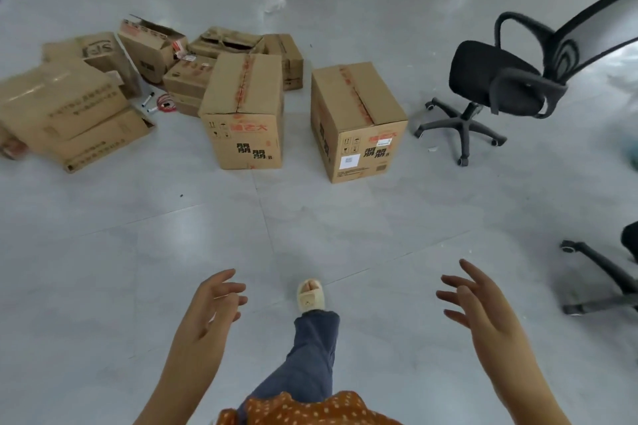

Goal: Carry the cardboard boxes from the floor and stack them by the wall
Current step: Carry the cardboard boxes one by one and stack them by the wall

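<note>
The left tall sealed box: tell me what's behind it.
Behind the left tall box sit smaller cardboard boxes, one open-topped. Their lower parts and the floor between are hidden.

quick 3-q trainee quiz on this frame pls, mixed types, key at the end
1. True or false: the left hand is gripping a box.
2. Multiple choice: the tall sealed box with the white label stands
A. on top of the other tall sealed box
B. alone on the floor, between that box and the black office chair
C. on the chair seat
3. Fill in: the red cable and markers lie on the floor among the ____ on the left.

Key
1. False: both it and the right hand are empty, fingers spread, well short of the boxes.
2. B
3. pile of boxes
</note>
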